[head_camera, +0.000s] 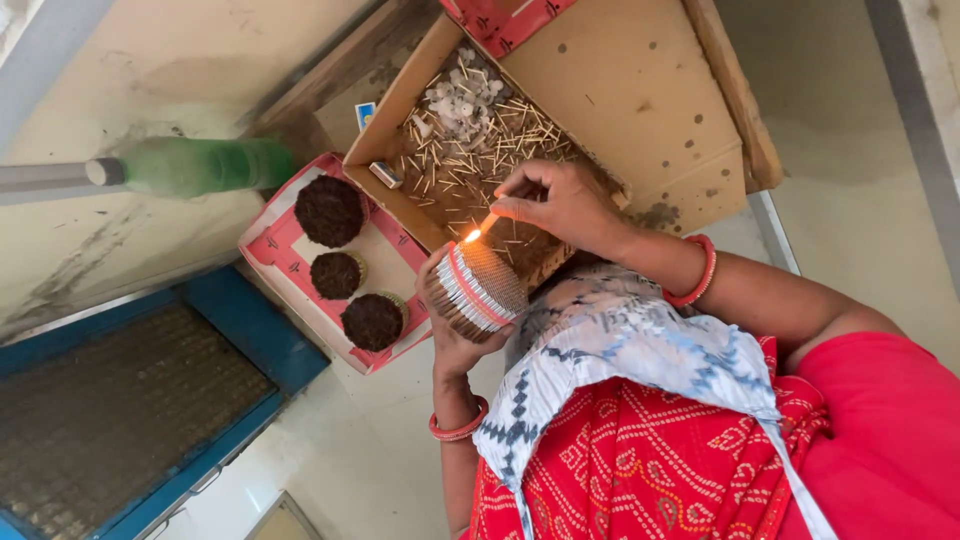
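My left hand (452, 340) grips a round bundle of thin sticks (478, 290) bound with a red and white band. My right hand (565, 205) pinches a lit matchstick (478, 232), its small flame touching the top edge of the bundle. Both wrists wear red bangles. Below the hands lies a patterned white and blue cloth (620, 345) over red printed fabric.
An open cardboard box (640, 90) holds several scattered matchsticks, a small matchbox (386, 175) and pale scraps. A red and white tray (272, 250) carries three dark round bundles. A green bottle (205, 165) lies at left, a blue-framed mat (110, 410) below.
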